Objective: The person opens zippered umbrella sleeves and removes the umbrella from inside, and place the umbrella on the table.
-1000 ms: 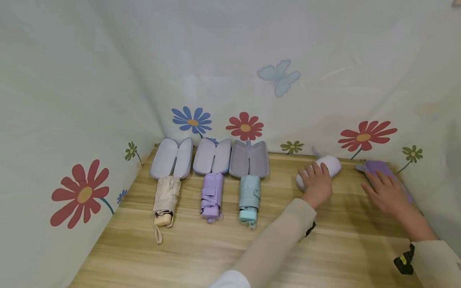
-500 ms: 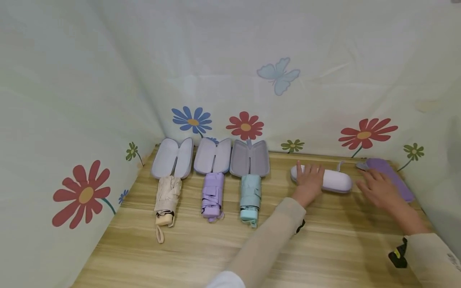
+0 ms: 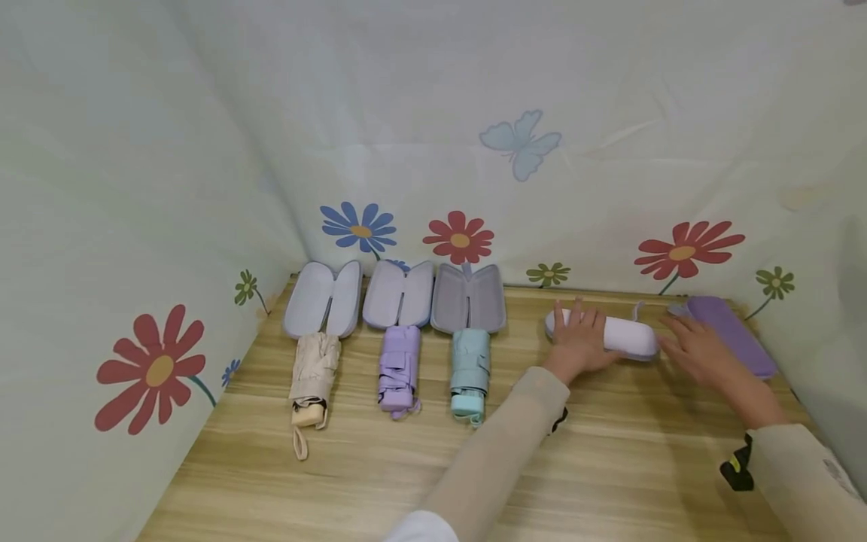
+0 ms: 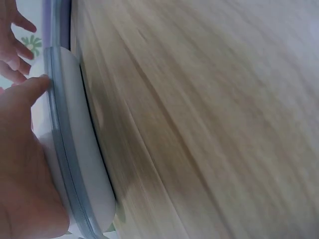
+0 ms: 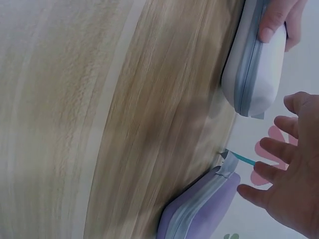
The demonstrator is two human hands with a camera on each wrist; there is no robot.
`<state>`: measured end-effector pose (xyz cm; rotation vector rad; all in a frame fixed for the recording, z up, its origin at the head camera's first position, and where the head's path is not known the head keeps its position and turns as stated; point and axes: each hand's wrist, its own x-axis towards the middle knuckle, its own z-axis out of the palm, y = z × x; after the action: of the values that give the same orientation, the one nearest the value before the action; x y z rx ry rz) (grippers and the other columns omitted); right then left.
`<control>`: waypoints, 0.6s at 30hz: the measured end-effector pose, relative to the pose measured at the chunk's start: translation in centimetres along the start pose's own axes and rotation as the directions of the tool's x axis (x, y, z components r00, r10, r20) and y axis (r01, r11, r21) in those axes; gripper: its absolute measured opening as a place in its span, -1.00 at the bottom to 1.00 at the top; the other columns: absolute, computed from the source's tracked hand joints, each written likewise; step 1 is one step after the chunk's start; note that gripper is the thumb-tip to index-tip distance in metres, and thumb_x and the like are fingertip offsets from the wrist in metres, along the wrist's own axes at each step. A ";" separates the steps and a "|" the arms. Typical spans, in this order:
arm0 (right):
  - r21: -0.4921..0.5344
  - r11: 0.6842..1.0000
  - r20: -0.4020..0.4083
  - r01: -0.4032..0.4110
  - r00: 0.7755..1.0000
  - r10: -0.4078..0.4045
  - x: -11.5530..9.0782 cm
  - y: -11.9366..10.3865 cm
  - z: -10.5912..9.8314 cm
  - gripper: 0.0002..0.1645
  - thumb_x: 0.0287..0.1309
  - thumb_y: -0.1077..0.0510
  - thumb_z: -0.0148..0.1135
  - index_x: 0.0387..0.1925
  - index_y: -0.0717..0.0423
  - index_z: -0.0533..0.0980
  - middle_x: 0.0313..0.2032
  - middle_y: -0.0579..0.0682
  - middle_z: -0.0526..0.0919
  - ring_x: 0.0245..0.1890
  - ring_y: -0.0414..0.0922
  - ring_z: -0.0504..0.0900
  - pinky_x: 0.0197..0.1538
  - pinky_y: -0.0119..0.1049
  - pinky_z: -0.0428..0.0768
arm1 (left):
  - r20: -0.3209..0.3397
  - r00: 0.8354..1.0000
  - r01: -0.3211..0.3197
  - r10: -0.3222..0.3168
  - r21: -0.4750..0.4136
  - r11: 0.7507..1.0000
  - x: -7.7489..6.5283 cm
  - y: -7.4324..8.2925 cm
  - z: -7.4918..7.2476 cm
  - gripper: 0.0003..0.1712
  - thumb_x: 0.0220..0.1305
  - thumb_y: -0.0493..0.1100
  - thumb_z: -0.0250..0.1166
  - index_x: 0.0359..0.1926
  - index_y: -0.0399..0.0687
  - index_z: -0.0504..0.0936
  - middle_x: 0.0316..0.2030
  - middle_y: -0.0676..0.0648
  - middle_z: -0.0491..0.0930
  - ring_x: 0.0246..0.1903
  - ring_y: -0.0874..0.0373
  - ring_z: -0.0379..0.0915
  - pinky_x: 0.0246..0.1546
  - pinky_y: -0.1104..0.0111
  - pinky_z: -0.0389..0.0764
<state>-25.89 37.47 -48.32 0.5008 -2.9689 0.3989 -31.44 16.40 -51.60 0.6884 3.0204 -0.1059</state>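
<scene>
In the head view a white oblong zip case point(image 3: 630, 336) lies lengthwise at the back right of the table. My left hand point(image 3: 579, 342) grips its left half from above, thumb on the near side by the grey zipper point(image 4: 62, 129). My right hand point(image 3: 701, 354) hovers between that case and a closed purple zip case point(image 3: 731, 335), fingers spread and holding nothing. The right wrist view shows the purple case's grey strap point(image 5: 228, 164) close below those fingertips. Both cases are zipped, so their insides are hidden.
Three opened cases, left point(image 3: 311, 301), middle point(image 3: 398, 297) and right point(image 3: 467, 301), stand along the back wall. Before them lie folded umbrellas: beige point(image 3: 314, 369), purple point(image 3: 400, 365) and teal point(image 3: 470, 365). A flower-printed cloth point(image 3: 582, 211) encloses the wooden table point(image 3: 325, 497).
The white case was turned from slanted to roughly parallel with the back wall, my left hand moving left with it. My right hand moved left, away from the purple case.
</scene>
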 end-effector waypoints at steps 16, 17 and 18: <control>-0.074 0.988 0.027 0.133 0.991 -0.131 2.2 0.8 -0.1 -0.55 0.08 0.53 0.22 0.06 0.38 0.58 -0.03 0.48 0.60 -0.23 0.29 0.64 -0.24 0.12 0.57 | -0.031 0.999 -0.037 0.037 -0.021 0.999 -0.4 -0.3 0.4 -0.02 0.23 0.69 -0.14 0.54 0.42 0.05 0.47 0.31 0.08 0.51 0.24 -0.17 0.51 -0.06 -0.27; -0.081 0.986 0.029 0.143 0.990 -0.141 2.3 0.8 -0.1 -0.56 0.08 0.53 0.23 0.05 0.38 0.59 -0.04 0.48 0.61 -0.23 0.29 0.64 -0.25 0.12 0.58 | -0.034 0.999 -0.038 0.037 -0.020 0.999 -0.5 -0.3 0.4 -0.02 0.23 0.69 -0.14 0.54 0.42 0.05 0.47 0.31 0.08 0.51 0.24 -0.16 0.51 -0.06 -0.26; -0.086 0.985 0.032 0.152 0.988 -0.150 2.5 0.8 -0.2 -0.57 0.07 0.53 0.23 0.04 0.38 0.60 -0.05 0.47 0.62 -0.23 0.29 0.64 -0.25 0.11 0.58 | -0.036 0.999 -0.039 0.039 -0.018 0.999 -0.5 -0.3 0.4 -0.02 0.23 0.68 -0.14 0.55 0.42 0.05 0.47 0.31 0.08 0.51 0.24 -0.16 0.51 -0.06 -0.26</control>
<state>-28.49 37.50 -47.98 0.7196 -2.9305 0.2472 -31.12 15.89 -51.99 0.7550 3.0353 -0.0644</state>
